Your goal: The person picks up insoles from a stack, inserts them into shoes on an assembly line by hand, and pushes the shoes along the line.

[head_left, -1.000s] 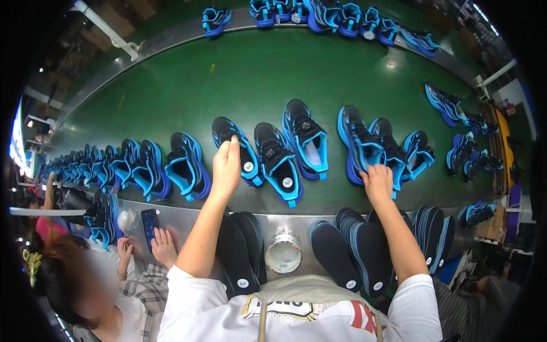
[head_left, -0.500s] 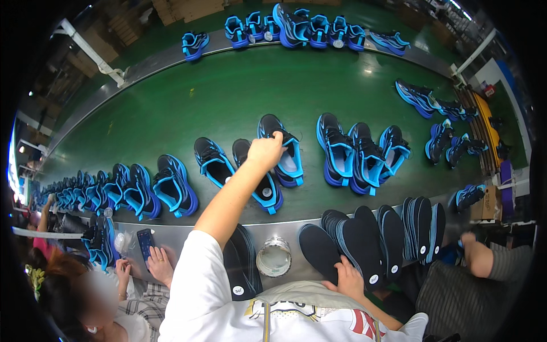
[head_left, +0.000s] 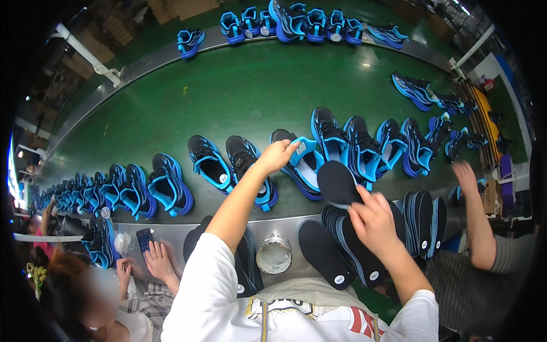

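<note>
My left hand (head_left: 277, 156) pinches the bright blue tongue (head_left: 308, 149) of a black and blue sneaker (head_left: 307, 192) on the green belt, folding it back. The light inside of that shoe shows below the tongue. In my right hand (head_left: 373, 220) is a black insole (head_left: 337, 183), gripped at its near end between thumb and fingers. It hovers beside the shoe's heel, to the right. Left of my left hand stand two sneakers with round white stickers on the insoles inside. Close to my right forearm lie fanned stacks of black insoles (head_left: 322, 251) on the metal ledge.
A round tub (head_left: 273, 255) with pale residue stands on the metal ledge (head_left: 285, 225). More sneakers line the belt (head_left: 239, 85) on both sides and the far rail. A co-worker's hand (head_left: 159, 261) rests near a phone (head_left: 145, 239) at left; another's arm (head_left: 480, 228) reaches in at right.
My right hand has lifted an insole from the ledge toward the belt. My left hand has drawn the shoe's tongue back, and the shoe sits farther right. The right-hand co-worker's arm has risen.
</note>
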Demonstrator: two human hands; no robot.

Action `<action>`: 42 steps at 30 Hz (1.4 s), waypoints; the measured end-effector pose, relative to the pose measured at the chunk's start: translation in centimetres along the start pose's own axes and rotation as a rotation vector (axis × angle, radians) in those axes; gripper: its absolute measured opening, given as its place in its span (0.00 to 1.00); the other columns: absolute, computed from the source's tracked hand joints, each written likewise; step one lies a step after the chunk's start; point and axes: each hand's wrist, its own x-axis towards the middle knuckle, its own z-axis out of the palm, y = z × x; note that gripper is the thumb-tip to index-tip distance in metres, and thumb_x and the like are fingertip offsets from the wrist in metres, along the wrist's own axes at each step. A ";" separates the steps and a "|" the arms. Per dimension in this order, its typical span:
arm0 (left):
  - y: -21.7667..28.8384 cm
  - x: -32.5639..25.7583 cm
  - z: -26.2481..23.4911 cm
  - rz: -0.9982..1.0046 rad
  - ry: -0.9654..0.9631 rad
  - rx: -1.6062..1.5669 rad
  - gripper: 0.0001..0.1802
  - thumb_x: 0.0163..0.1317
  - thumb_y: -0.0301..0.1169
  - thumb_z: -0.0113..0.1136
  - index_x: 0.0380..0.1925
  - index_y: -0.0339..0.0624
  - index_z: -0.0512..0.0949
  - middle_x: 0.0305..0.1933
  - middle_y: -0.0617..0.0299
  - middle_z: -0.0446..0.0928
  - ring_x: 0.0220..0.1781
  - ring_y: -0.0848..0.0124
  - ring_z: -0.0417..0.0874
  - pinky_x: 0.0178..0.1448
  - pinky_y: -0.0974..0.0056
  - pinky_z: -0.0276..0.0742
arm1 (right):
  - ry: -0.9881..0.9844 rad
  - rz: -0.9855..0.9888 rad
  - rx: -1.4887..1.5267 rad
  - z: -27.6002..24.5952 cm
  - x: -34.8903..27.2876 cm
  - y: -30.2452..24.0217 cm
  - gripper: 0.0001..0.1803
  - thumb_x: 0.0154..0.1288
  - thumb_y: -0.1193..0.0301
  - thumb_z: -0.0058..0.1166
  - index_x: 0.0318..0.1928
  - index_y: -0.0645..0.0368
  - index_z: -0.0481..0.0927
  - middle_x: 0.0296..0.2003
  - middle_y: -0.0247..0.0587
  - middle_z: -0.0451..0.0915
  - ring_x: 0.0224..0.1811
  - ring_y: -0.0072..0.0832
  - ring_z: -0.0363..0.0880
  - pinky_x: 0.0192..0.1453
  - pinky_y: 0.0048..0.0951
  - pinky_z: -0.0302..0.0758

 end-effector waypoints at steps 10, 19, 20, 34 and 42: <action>-1.5 -0.9 2.4 -0.002 0.148 -0.155 0.26 0.61 0.48 0.44 0.35 0.31 0.73 0.22 0.53 0.72 0.28 0.70 0.72 0.35 0.65 0.68 | -0.250 -0.108 -0.127 14.1 5.5 5.0 0.05 0.46 0.75 0.48 0.21 0.63 0.76 0.33 0.45 0.75 0.34 0.37 0.72 0.40 0.33 0.71; -2.0 -1.3 2.9 -0.015 0.357 -0.211 0.27 0.56 0.45 0.53 0.42 0.28 0.71 0.23 0.53 0.75 0.27 0.71 0.74 0.32 0.67 0.69 | -0.203 0.141 -0.105 16.7 6.2 2.7 0.08 0.53 0.69 0.49 0.30 0.61 0.73 0.39 0.54 0.72 0.38 0.42 0.73 0.39 0.37 0.74; -1.0 -1.5 2.6 -0.009 0.361 -0.188 0.28 0.55 0.46 0.55 0.42 0.27 0.71 0.23 0.53 0.75 0.26 0.71 0.74 0.31 0.66 0.69 | -0.196 0.096 -0.126 15.5 5.8 3.0 0.10 0.53 0.66 0.51 0.31 0.60 0.74 0.40 0.55 0.71 0.41 0.43 0.72 0.41 0.37 0.73; -1.0 -1.0 2.6 0.016 0.268 -0.082 0.25 0.57 0.48 0.49 0.28 0.30 0.73 0.22 0.44 0.74 0.28 0.53 0.77 0.32 0.58 0.70 | -0.558 -0.181 -0.125 17.5 6.8 6.8 0.08 0.50 0.72 0.46 0.23 0.62 0.77 0.30 0.47 0.72 0.37 0.38 0.71 0.40 0.34 0.72; -1.4 -1.2 2.8 -0.006 0.265 -0.054 0.24 0.59 0.46 0.47 0.28 0.31 0.72 0.23 0.43 0.74 0.30 0.50 0.76 0.34 0.56 0.69 | -0.835 -0.247 -0.390 17.6 8.3 5.9 0.12 0.56 0.69 0.42 0.35 0.60 0.78 0.38 0.47 0.72 0.44 0.38 0.69 0.46 0.33 0.70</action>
